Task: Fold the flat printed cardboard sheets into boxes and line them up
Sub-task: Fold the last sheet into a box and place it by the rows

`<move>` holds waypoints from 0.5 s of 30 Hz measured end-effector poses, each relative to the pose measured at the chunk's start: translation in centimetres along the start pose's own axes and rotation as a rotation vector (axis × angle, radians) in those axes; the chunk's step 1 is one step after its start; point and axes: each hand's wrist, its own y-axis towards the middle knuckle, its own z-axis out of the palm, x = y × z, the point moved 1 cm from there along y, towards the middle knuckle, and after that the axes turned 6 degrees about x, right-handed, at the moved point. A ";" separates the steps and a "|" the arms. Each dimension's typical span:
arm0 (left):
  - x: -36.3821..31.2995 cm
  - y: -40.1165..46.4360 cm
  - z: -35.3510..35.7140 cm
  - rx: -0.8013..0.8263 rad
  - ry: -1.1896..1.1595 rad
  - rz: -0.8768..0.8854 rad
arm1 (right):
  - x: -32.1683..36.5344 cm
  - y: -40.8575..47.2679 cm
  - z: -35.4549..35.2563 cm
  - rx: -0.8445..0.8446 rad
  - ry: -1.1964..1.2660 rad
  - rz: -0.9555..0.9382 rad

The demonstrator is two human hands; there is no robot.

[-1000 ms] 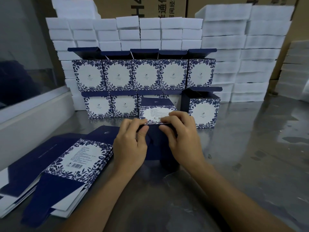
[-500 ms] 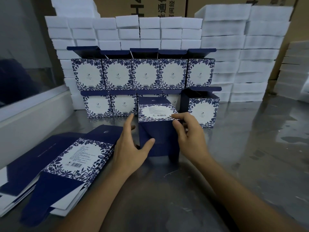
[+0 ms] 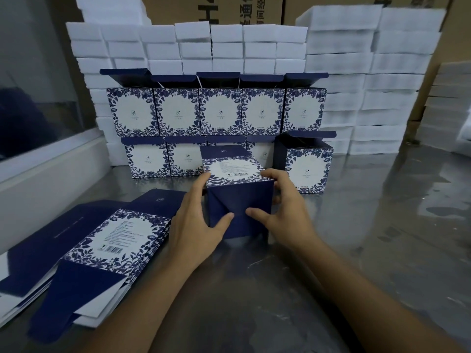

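Note:
A navy box with a blue floral barcode panel [image 3: 238, 197] stands on the metal table [image 3: 356, 250], its folded navy bottom facing me. My left hand [image 3: 196, 225] grips its left side, thumb on the navy face. My right hand [image 3: 285, 212] holds its right side, thumb pressing the same face. A stack of flat printed sheets [image 3: 102, 250] lies at the left. Folded boxes stand in two rows behind: an upper row [image 3: 219, 110] and a lower row [image 3: 163, 159]. One open-lidded box [image 3: 307, 166] stands to the right of them.
Stacks of white foam blocks [image 3: 369, 85] fill the back of the table. Brown cartons [image 3: 229, 8] rise behind them. A white ledge with a window [image 3: 46, 154] runs along the left side.
The box's bottom flaps went from being pressed under both hands to closed. Both hands shifted to the box's sides, and the box now stands squared up with its barcode panel on top.

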 end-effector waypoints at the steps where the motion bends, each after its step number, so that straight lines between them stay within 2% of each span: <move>1: -0.2 0.0 0.0 -0.019 0.014 0.001 | 0.1 0.0 0.0 -0.035 -0.022 -0.025; 7: -1.2 0.2 -0.4 -0.169 0.097 0.032 | 1.0 -0.3 0.6 -0.196 -0.146 -0.144; 11: -1.2 0.4 -0.6 -0.202 0.145 0.027 | 1.1 -0.4 0.7 -0.187 -0.155 -0.141; 15: -0.7 0.2 -0.5 -0.131 0.078 -0.017 | 0.9 -0.4 0.8 -0.128 -0.036 -0.123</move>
